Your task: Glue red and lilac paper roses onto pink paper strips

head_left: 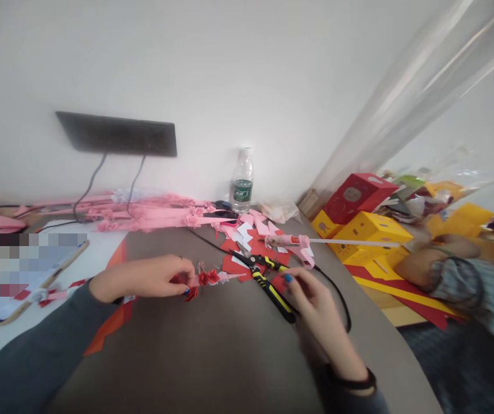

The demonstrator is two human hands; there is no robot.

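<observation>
My left hand (154,277) has its fingers closed in a pinch on a red paper flower (192,294). Just beyond the fingertips lies a pale pink paper strip with small red flowers (209,278). My right hand (313,296) is closed too, thumb and fingers drawn together over a bit of red paper; what it holds, if anything, is hidden. Pliers with black and yellow handles (273,294) lie beside it, jaws pointing away. Behind them rests a pink glue gun (287,240) with a long white glue stick (354,242).
Red and white paper scraps (236,256), pink paper flower strips (156,217) and a water bottle (242,181) stand or lie along the wall. A dark panel (119,134) hangs above. At right are yellow boxes (370,233), a red box (354,198) and another person's arm (466,282).
</observation>
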